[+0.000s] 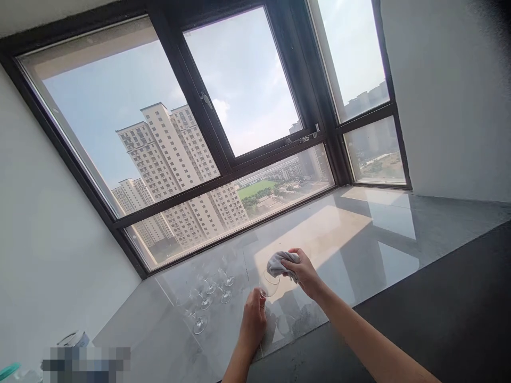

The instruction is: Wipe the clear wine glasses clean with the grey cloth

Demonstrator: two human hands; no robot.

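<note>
My left hand [254, 314] is closed on a clear wine glass [270, 288], its fingers at the lower end, where the stem is mostly hidden. The bowl tilts up and to the right. In my right hand [304, 270] is a bunched grey-white cloth [278, 264], pressed at the rim of the glass. Part of the cloth hangs below the fingers. Both hands are above the glossy tiled window sill [223, 340]. To the left of my left hand, several clear stemmed glasses [205, 302] stand upright in a loose group on the sill.
A dark-framed window [227, 175] rises behind the sill, its handle [206, 100] on the middle pane. White walls [451, 106] close in on both sides. At the lower left are a partly blurred container [74, 340] and a green-lidded item [10, 371]. The sill's front edge drops to a dark area.
</note>
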